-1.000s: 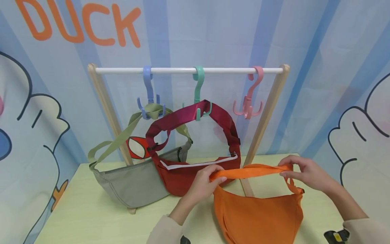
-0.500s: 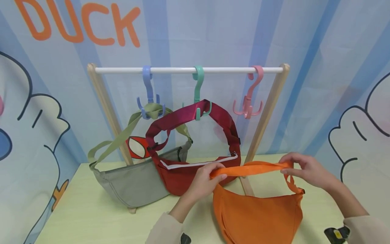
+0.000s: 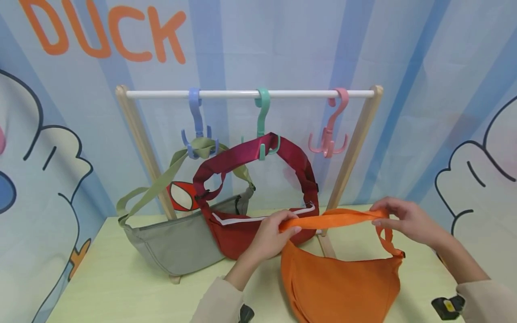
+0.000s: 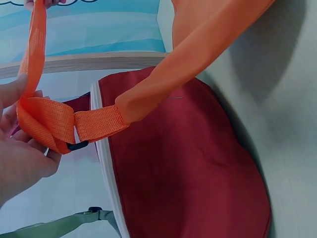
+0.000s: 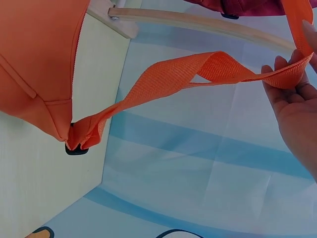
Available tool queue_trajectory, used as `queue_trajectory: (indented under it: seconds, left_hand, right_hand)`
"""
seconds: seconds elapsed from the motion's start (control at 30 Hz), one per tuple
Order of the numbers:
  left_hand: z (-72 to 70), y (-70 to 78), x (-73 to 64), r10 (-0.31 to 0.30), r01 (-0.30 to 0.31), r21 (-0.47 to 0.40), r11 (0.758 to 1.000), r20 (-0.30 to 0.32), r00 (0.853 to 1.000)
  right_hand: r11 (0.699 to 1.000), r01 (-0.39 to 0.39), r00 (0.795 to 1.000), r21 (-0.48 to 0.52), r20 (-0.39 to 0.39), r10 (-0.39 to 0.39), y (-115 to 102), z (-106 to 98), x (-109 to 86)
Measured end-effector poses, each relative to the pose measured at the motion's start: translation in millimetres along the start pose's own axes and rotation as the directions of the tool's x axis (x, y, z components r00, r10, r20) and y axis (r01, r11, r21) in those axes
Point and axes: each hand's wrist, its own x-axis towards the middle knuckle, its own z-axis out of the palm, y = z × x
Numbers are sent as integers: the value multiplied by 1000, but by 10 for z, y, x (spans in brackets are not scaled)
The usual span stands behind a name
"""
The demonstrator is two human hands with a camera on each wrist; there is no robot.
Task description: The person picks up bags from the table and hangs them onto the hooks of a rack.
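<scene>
An orange shoulder bag (image 3: 343, 287) is at the front right of the table in the head view, its webbing strap (image 3: 335, 220) stretched level above it. My left hand (image 3: 272, 235) pinches the strap's left end between thumb and fingers, near a black buckle (image 4: 78, 146) seen in the left wrist view. At the strap's right end, my right hand (image 3: 408, 222) grips it the same way; the right wrist view shows the strap lying across the fingers (image 5: 294, 91). A pink hook (image 3: 328, 139) hangs on the rack above, with nothing on its prongs.
Behind stands a rack with a white rail (image 3: 226, 93) and wooden legs (image 3: 351, 157). A red bag (image 3: 246, 237) hangs by its strap on a green hook (image 3: 263, 112). A grey-green bag (image 3: 177, 246) hangs on a blue hook (image 3: 196, 112), left of the red one.
My right hand has risen a little, lifting the right end of the orange strap. The left hand has risen only slightly. The hanging bags and hooks stay where they were.
</scene>
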Motion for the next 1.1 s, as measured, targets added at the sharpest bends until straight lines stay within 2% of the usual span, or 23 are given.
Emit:
queue_trajectory:
  seconds: [0.3, 0.63, 1.1]
  left_hand:
    - [-37, 77, 55, -17, 17, 5, 1000, -11, 1000]
    - [-104, 173, 116, -19, 19, 4, 1000, -21, 1000]
    - [-203, 263, 177, 17, -16, 12, 1000, -54, 998]
  right_hand:
    - [995, 51, 998, -89, -27, -53, -78, -86, 90]
    - [987, -5, 999, -160, -50, -3, -157, -155, 182]
    - [978, -9, 999, -209, -41, 0, -317, -287, 312]
